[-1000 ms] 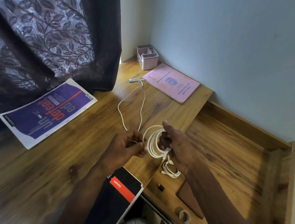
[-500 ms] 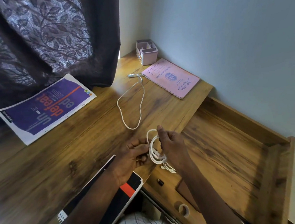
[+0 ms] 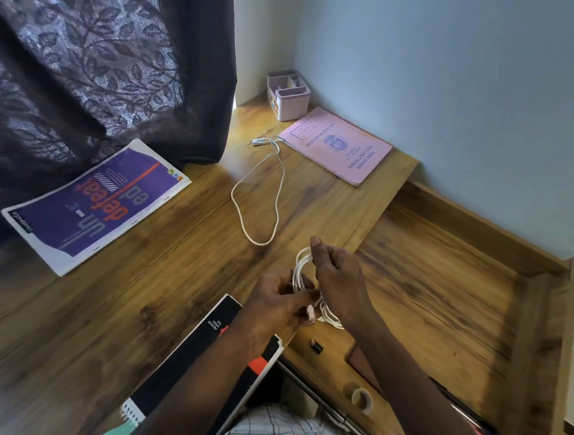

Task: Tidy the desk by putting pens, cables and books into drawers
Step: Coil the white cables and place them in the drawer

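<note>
Motion blurs both of your hands. Your right hand point(image 3: 340, 281) covers part of the coil point(image 3: 298, 271), so its turns can't be counted. Your left forearm hides half of the black pad point(image 3: 200, 358), which runs off the near edge.

The coil is thin white cable wound into a narrow oval. You hold it just above the desk's point(image 3: 82, 336) near edge, beside the open drawer point(image 3: 453, 255) (same wood grain as the desk). Its long axis runs near to far, with loose loops hanging at the near end. Your right fingers curl round its far part, one fingertip raised. Your left hand point(image 3: 275, 304) pinches a plug at the near end.

A second white cable point(image 3: 259, 192) lies on the desk in one long loop. It also runs near to far, and its plugs lie at the far end just beside the pink book point(image 3: 338, 144).
</note>
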